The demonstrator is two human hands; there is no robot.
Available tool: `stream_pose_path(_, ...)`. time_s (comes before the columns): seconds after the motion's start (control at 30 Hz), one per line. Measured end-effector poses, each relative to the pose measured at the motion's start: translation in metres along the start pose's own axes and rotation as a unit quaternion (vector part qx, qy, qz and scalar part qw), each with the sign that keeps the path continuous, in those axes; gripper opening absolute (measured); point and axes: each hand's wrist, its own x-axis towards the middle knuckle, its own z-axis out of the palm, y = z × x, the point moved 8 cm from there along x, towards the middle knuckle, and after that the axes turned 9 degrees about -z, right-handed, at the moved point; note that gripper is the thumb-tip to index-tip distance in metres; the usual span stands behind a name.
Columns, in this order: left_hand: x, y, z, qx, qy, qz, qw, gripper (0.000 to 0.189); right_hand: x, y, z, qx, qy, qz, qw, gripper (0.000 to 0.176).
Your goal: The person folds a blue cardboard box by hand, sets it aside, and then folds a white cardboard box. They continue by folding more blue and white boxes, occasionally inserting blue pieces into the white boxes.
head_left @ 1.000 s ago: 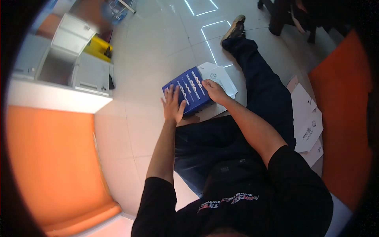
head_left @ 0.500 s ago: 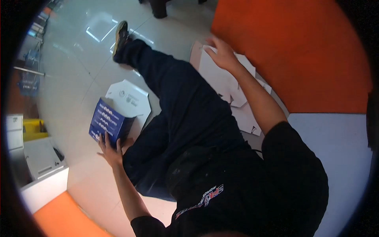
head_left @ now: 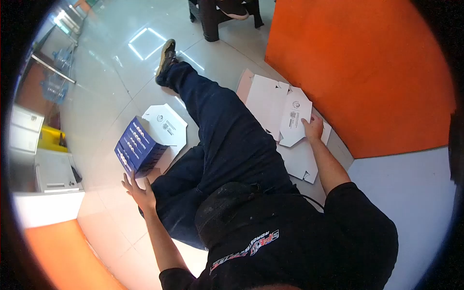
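Observation:
On the right, my right hand point(head_left: 314, 127) pinches the edge of a flat white carton blank point(head_left: 292, 116) with a small printed logo, thumb on top and the other fingers mostly hidden. More white blanks point(head_left: 298, 158) lie beneath and beside it. My left hand point(head_left: 141, 194), fingers spread, is at the near end of a row of several dark blue boxes point(head_left: 136, 146) with white lettering. It appears to hold nothing. Behind those boxes another white printed cardboard flap point(head_left: 170, 124) rests on the floor.
My outstretched leg point(head_left: 227, 111) lies between the boxes and the blanks. An orange panel point(head_left: 357, 72) rises along the right. A dark stool point(head_left: 209, 21) stands at the top, with another person's shoe point(head_left: 234, 8) by it. White cabinets point(head_left: 54, 169) stand at left.
My right hand has come down from above the blanks and taken one by its edge; its printed face now shows. My left hand has drawn slightly back from the blue boxes.

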Motion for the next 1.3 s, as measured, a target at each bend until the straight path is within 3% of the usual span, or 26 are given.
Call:
stream_pose_path(0.13,-0.038,0.012,-0.018,-0.002,0.025,0.011,1.000,0.053,0.000,-0.008,-0.001,-0.005,0.041,-0.012,0.999,0.053)
stream_pose_path(0.2,-0.050,0.020,-0.026,-0.005,0.037,0.008,0.999,0.052,0.006,0.024,0.019,0.192,0.088,0.077,0.974,0.049)
stream_pose_path(0.33,-0.064,0.019,-0.040,-0.025,0.076,0.018,0.997,0.049,0.024,0.026,0.018,0.235,0.103,0.026,0.966,0.040)
stream_pose_path(0.37,-0.065,0.013,-0.038,-0.037,0.085,0.014,0.996,0.049,0.016,0.023,0.006,0.232,0.122,0.028,0.965,0.036)
stream_pose_path(0.47,-0.063,0.006,-0.039,-0.050,0.072,-0.026,0.996,0.050,0.011,-0.002,-0.019,0.180,0.135,-0.084,0.971,0.019)
stream_pose_path(0.6,-0.066,0.004,-0.042,-0.060,0.084,-0.032,0.994,0.048,0.017,-0.047,-0.055,0.091,0.106,-0.102,0.985,0.019)
stream_pose_path(0.67,-0.065,0.001,-0.040,-0.066,0.089,-0.036,0.993,0.046,0.008,-0.070,-0.075,-0.061,0.044,-0.119,0.990,0.025)
stream_pose_path(0.77,-0.065,-0.001,-0.038,-0.059,0.090,-0.030,0.994,0.046,0.027,-0.055,-0.065,-0.002,0.047,-0.149,0.988,0.026)
stream_pose_path(0.9,-0.065,0.003,-0.041,-0.067,0.063,-0.050,0.994,0.045,0.041,-0.044,-0.061,-0.026,0.027,-0.133,0.990,0.028)
stream_pose_path(0.97,-0.062,0.005,-0.038,-0.062,0.066,-0.037,0.995,0.044,0.041,-0.058,-0.067,-0.082,-0.010,-0.153,0.985,0.030)
stream_pose_path(1.17,-0.066,0.003,-0.038,-0.076,0.073,-0.035,0.994,0.040,0.012,-0.126,-0.117,-0.084,0.048,-0.151,0.984,0.028)
stream_pose_path(1.2,-0.067,0.003,-0.037,-0.065,0.070,-0.035,0.995,0.040,0.041,-0.097,-0.084,0.052,0.031,-0.179,0.982,0.024)
stream_pose_path(1.23,-0.066,0.003,-0.036,-0.052,0.064,-0.039,0.996,0.040,0.055,-0.097,-0.076,0.055,0.046,-0.173,0.982,0.024)
stream_pose_path(1.3,-0.065,0.006,-0.039,-0.042,0.056,-0.043,0.997,0.039,0.063,-0.090,-0.064,0.247,0.033,-0.097,0.964,0.022)
